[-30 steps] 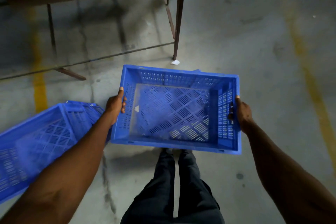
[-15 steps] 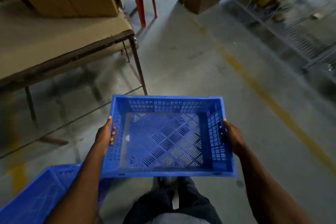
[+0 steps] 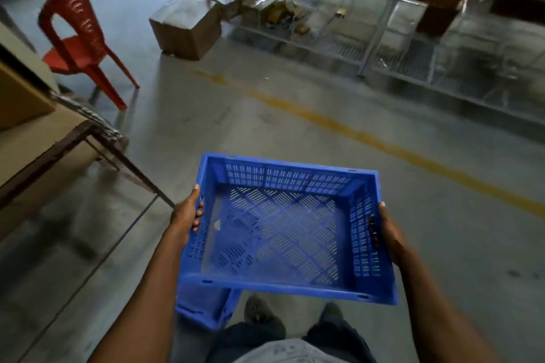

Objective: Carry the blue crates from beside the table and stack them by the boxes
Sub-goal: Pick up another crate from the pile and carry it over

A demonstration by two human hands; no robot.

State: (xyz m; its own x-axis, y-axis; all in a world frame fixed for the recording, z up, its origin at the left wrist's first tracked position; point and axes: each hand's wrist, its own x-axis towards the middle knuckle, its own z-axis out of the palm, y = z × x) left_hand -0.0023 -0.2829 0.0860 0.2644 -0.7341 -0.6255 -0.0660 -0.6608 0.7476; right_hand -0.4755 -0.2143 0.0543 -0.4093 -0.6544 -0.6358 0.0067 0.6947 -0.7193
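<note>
Head view: the carry step is in hand. Left hand (image 3: 185, 216) and right hand (image 3: 389, 234) grip opposite walls of the empty blue crate (image 3: 283, 230), held beyond the counter (image 3: 44, 138). Next, probably walk it to the cardboard box (image 3: 185, 28) ahead.

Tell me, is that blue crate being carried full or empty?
Empty: the blue crate shows its bare slotted bottom.
</note>
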